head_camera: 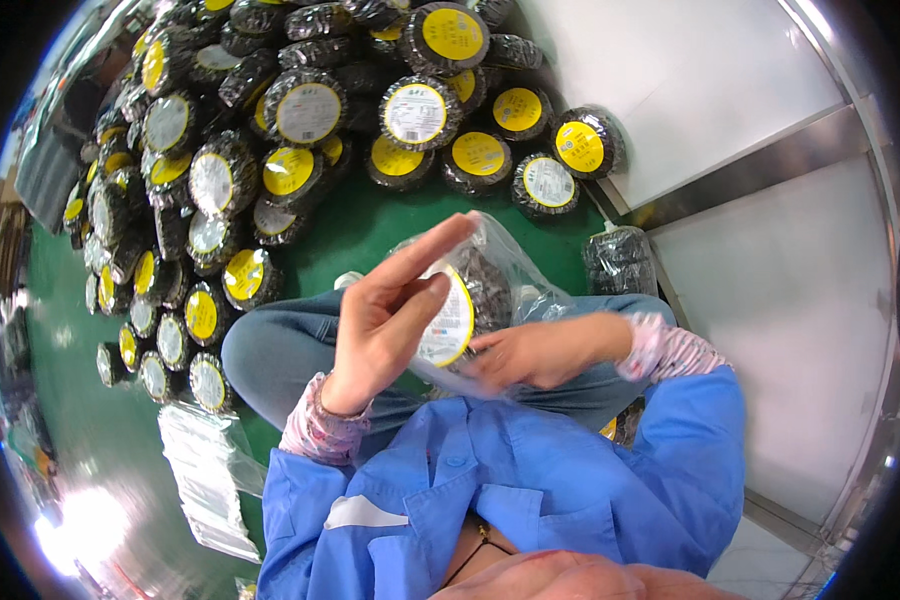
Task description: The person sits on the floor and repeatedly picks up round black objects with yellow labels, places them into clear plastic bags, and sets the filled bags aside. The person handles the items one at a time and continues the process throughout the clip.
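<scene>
Between my bent legs is a round, dark package (pixel 487 289) with a white, yellow-rimmed label (pixel 450 319) that bears writing. A clear plastic bag (pixel 529 262) lies loosely around it. My left hand (pixel 379 330) is at the package's left side, index finger stretched to the bag's upper edge and thumb over the label. Its other fingers are mostly hidden. My right hand (pixel 532 352) is blurred by motion, with its fingers at the package's lower right edge and the bag. Whether those fingers grip is unclear.
Many similar round packages (pixel 304 112) are piled ahead and to the left on the green floor (pixel 345 221). Flat clear bags (pixel 202 472) lie at lower left. A bagged stack of dark packages (pixel 619 259) stands by the white panel wall (pixel 780 300) on the right.
</scene>
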A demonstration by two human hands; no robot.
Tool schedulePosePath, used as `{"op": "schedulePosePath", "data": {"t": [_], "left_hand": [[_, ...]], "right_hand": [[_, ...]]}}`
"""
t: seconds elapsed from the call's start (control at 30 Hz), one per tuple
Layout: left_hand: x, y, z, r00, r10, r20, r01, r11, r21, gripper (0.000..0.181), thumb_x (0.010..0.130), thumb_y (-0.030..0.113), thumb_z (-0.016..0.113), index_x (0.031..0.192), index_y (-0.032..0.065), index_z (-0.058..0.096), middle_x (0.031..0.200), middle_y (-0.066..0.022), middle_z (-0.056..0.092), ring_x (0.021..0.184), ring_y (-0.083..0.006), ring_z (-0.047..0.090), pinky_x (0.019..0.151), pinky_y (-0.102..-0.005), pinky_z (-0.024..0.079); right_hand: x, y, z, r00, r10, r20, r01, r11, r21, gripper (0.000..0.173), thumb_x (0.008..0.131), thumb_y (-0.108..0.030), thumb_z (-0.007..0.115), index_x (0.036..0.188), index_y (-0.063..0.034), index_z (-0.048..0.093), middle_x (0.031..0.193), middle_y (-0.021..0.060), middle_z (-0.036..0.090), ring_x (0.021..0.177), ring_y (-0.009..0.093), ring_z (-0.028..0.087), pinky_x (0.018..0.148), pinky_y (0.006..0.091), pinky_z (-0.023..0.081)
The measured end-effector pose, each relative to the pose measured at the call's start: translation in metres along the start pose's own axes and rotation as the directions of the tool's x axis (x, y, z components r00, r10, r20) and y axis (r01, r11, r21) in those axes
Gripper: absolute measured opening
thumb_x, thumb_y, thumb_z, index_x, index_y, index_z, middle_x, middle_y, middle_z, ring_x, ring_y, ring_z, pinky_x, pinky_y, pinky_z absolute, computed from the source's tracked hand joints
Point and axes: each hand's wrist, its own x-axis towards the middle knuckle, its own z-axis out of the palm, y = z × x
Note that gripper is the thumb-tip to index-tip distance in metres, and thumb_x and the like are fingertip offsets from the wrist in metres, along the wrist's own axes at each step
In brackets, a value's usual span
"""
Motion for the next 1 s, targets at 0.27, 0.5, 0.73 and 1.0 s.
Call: {"op": "schedulePosePath", "data": {"t": [0.27, 0.5, 0.73, 1.0], "left_hand": [[0.035, 0.005, -0.010, 0.972, -0.143, 0.185, 0.142, 0.990, 0.021, 0.047, 0.095, 0.000, 0.049, 0.141, -0.0089, 0.046, 0.143, -0.0212, 0.051, 0.133, -0.0255, 0.048, 0.112, -0.0362, 0.034], [0.050, -0.020, -0.026, 0.982, -0.158, -0.106, 0.149, 0.985, -0.090, 0.050, 0.089, 0.009, 0.058, 0.135, -0.0094, 0.052, 0.135, -0.0239, 0.058, 0.075, -0.0063, 0.040, 0.065, -0.0218, 0.028], [0.064, -0.018, -0.025, 0.993, -0.084, -0.084, 0.085, 0.996, 0.012, 0.052, 0.094, 0.008, 0.053, 0.144, -0.0054, 0.044, 0.144, -0.0152, 0.052, 0.100, -0.0112, 0.040, 0.084, -0.0254, 0.030], [0.047, -0.020, 0.000, 0.977, 0.122, -0.172, -0.136, 0.988, -0.072, 0.052, 0.100, 0.006, 0.045, 0.151, 0.0008, 0.034, 0.155, -0.0091, 0.040, 0.061, -0.0018, 0.045, 0.054, -0.0183, 0.041]], "right_hand": [[-0.262, 0.395, -0.061, -0.398, 0.419, -0.816, -0.570, 0.585, 0.578, 0.074, 0.084, -0.030, 0.075, 0.139, 0.0074, 0.044, 0.132, 0.0267, 0.056, 0.121, 0.036, 0.057, 0.106, 0.0430, 0.043], [-0.210, 0.419, -0.076, -0.433, 0.564, -0.703, -0.876, -0.079, 0.476, 0.116, 0.071, -0.055, 0.078, 0.154, 0.0004, 0.018, 0.127, 0.0284, 0.057, 0.112, 0.045, 0.059, 0.100, 0.0471, 0.046], [-0.219, 0.321, -0.083, -0.459, 0.413, -0.786, -0.821, 0.140, 0.553, 0.089, 0.073, -0.059, 0.075, 0.138, -0.0032, 0.051, 0.127, 0.0262, 0.059, 0.118, 0.039, 0.058, 0.100, 0.0461, 0.044], [-0.102, 0.057, -0.020, -0.279, 0.686, -0.672, 0.423, 0.716, 0.556, 0.055, 0.097, -0.034, 0.062, 0.141, -0.0044, 0.046, 0.129, 0.0077, 0.060, 0.114, 0.018, 0.059, 0.096, 0.0303, 0.048]]}}
